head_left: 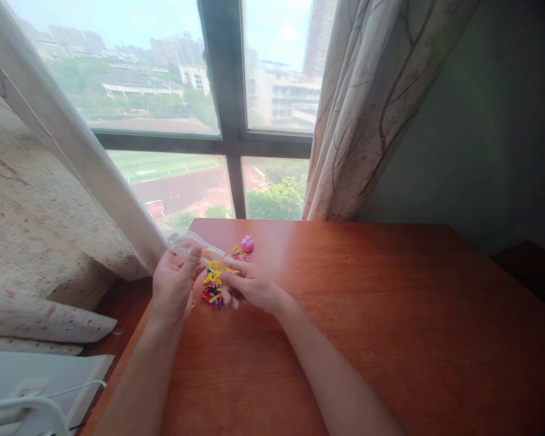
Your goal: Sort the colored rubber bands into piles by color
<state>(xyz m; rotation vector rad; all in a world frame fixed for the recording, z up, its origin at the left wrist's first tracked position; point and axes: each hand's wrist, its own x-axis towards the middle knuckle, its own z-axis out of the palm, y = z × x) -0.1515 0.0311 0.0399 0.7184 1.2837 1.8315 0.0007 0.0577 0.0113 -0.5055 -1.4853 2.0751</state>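
My left hand [172, 283] has the clear bag [194, 243] pinched, above the far left of the table [372, 303]. My right hand [254, 286] is at its other end; too blurred to tell whether I've got bag or yellow pieces [215, 270]. Risk: bag tilts or slips, pieces scatter past the coloured pile [211, 298].
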